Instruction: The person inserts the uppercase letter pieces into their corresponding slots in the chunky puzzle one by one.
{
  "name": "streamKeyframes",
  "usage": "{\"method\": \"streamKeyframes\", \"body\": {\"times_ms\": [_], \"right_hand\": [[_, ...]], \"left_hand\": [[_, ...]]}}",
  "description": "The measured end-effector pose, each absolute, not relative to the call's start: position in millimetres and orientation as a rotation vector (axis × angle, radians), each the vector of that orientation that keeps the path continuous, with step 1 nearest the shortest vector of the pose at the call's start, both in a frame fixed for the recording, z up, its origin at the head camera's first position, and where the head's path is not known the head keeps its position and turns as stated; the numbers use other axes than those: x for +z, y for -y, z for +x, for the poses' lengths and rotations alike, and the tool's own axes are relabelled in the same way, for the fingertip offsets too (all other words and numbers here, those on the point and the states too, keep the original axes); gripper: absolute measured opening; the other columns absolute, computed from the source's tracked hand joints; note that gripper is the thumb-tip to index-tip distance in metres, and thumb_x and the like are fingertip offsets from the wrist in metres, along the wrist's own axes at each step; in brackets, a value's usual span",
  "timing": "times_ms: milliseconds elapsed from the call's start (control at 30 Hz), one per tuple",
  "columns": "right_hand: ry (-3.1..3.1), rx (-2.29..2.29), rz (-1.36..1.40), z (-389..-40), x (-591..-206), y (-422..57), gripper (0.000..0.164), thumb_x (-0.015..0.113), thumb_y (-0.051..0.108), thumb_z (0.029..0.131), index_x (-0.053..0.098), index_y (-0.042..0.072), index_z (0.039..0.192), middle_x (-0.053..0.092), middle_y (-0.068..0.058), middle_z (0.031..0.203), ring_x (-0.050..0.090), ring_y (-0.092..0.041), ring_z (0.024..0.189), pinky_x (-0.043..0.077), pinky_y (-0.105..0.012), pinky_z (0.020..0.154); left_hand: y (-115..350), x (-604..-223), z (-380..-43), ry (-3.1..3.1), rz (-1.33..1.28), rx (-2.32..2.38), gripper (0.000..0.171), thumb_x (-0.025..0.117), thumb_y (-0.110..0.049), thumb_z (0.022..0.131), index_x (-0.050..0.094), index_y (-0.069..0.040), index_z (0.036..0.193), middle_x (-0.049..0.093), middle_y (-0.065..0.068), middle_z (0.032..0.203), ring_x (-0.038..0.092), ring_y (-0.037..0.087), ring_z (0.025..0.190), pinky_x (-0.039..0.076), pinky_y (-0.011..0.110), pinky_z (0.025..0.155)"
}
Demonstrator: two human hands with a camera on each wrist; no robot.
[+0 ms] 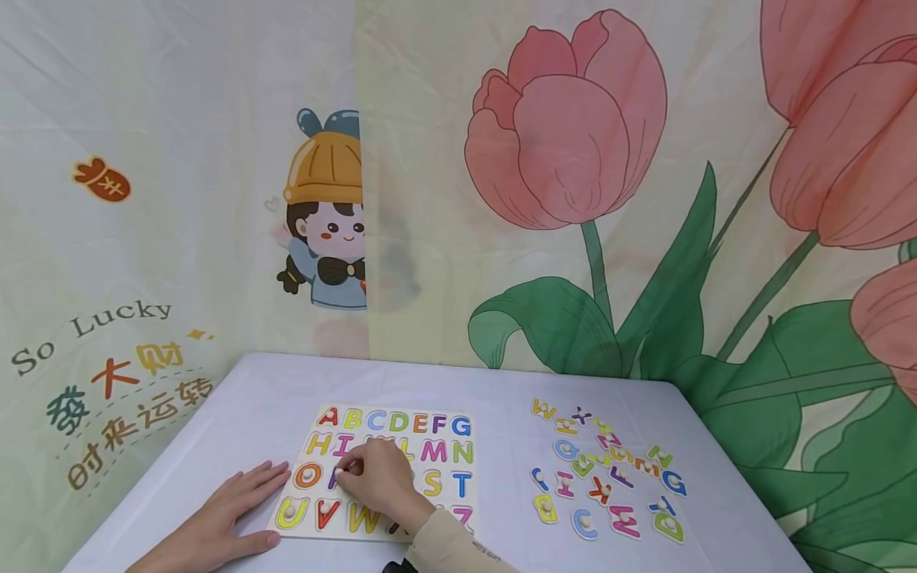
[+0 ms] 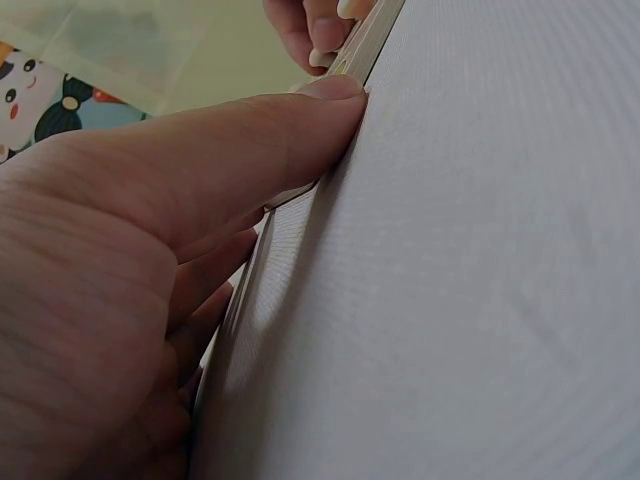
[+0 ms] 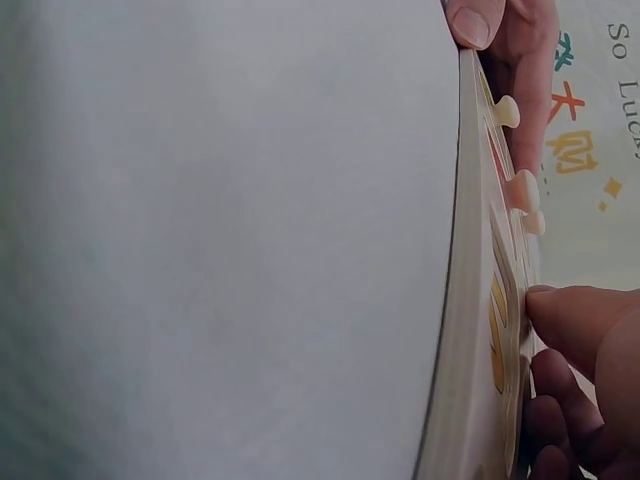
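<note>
A wooden alphabet board (image 1: pixel 344 533) with printed coloured letters lies on the table in the head view. My left hand (image 1: pixel 236 513) rests at its lower left corner with fingers stretched out; the thumb (image 2: pixel 290 125) touches the board's edge in the left wrist view. Over the third row, my right hand (image 1: pixel 383 477) pinches a small pale knob at a purple letter puzzle piece (image 1: pixel 332 479), which its fingers partly hide. Knobbed pieces, an orange O (image 1: pixel 308 477), a yellow U (image 1: pixel 290 513) and a red V (image 1: pixel 327 516), sit on the board nearby.
Many loose letter pieces lie scattered to the right of the board, among them a blue C (image 1: pixel 583 524), a green D (image 1: pixel 669 525) and a yellow B (image 1: pixel 545 509). The white-covered table (image 1: pixel 501 398) ends at a printed curtain (image 1: pixel 423 239) behind.
</note>
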State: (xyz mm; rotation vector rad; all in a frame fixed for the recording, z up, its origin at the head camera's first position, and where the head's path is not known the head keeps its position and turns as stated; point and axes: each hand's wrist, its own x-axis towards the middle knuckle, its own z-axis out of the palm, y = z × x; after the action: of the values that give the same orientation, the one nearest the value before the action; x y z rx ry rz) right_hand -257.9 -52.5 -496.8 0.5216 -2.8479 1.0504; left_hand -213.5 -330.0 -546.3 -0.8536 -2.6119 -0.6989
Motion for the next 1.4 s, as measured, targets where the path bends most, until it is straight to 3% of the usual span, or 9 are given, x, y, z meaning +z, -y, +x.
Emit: {"method": "streamKeyframes", "body": {"times_ms": [133, 333, 600, 833, 1033, 1400], "right_hand": [[2.856, 1.100, 0.562, -257.0, -496.7, 49.9, 0.006, 0.083, 0.029, 0.093, 0.085, 0.028, 0.099, 0.053, 0.016, 0.066, 0.043, 0.002, 0.067, 0.036, -0.018, 0.061], [2.833, 1.351, 0.729, -260.1, -490.1, 28.7, 0.024, 0.081, 0.022, 0.095, 0.081, 0.024, 0.119, 0.061, 0.016, 0.080, 0.052, 0.001, 0.074, 0.047, -0.016, 0.066], [2.786, 1.327, 0.633, -288.3, -466.6, -42.9, 0.022, 0.080, 0.020, 0.096, 0.081, 0.013, 0.117, 0.068, 0.011, 0.094, 0.058, -0.008, 0.084, 0.052, -0.022, 0.071], [2.730, 1.129, 0.321, -317.9, -469.0, -149.0, 0.020, 0.080, 0.017, 0.095, 0.080, 0.013, 0.115, 0.071, 0.003, 0.098, 0.060, -0.014, 0.088, 0.053, -0.028, 0.075], [2.669, 0.997, 0.133, -331.7, -472.3, -223.5, 0.022, 0.080, 0.013, 0.095, 0.079, 0.006, 0.115, 0.073, -0.005, 0.097, 0.064, -0.021, 0.088, 0.054, -0.033, 0.076], [2.753, 0.908, -0.079, -337.9, -478.3, -256.2, 0.026, 0.079, 0.019, 0.095, 0.078, 0.005, 0.116, 0.071, -0.010, 0.103, 0.061, -0.027, 0.096, 0.056, -0.042, 0.081]], "left_hand": [[329.1, -545.1, -213.2, 2.676, -0.811, -0.730, 0.078, 0.086, -0.045, 0.084, 0.062, -0.007, 0.148, 0.062, 0.015, 0.149, 0.002, -0.030, 0.143, -0.007, -0.002, 0.113], [329.2, -545.1, -212.5, 2.709, -0.785, -0.740, 0.078, 0.086, -0.047, 0.084, 0.062, -0.009, 0.149, 0.062, 0.014, 0.150, 0.000, -0.032, 0.141, -0.009, -0.002, 0.112], [332.4, -547.0, -213.2, 2.581, -0.868, -0.692, 0.079, 0.088, -0.042, 0.083, 0.062, -0.008, 0.148, 0.060, 0.003, 0.153, 0.008, -0.024, 0.149, -0.003, 0.002, 0.118], [327.7, -542.8, -210.2, 2.674, -0.809, -0.736, 0.079, 0.087, -0.046, 0.084, 0.062, -0.007, 0.148, 0.061, 0.013, 0.151, 0.003, -0.030, 0.144, -0.007, -0.001, 0.114], [327.1, -539.6, -209.7, 2.691, -0.793, -0.733, 0.079, 0.086, -0.047, 0.084, 0.062, -0.006, 0.148, 0.061, 0.016, 0.149, 0.002, -0.031, 0.142, -0.008, -0.001, 0.114], [327.1, -540.3, -209.9, 2.686, -0.792, -0.725, 0.079, 0.086, -0.047, 0.085, 0.062, -0.007, 0.148, 0.062, 0.015, 0.149, 0.002, -0.030, 0.143, -0.007, -0.001, 0.114]]}}
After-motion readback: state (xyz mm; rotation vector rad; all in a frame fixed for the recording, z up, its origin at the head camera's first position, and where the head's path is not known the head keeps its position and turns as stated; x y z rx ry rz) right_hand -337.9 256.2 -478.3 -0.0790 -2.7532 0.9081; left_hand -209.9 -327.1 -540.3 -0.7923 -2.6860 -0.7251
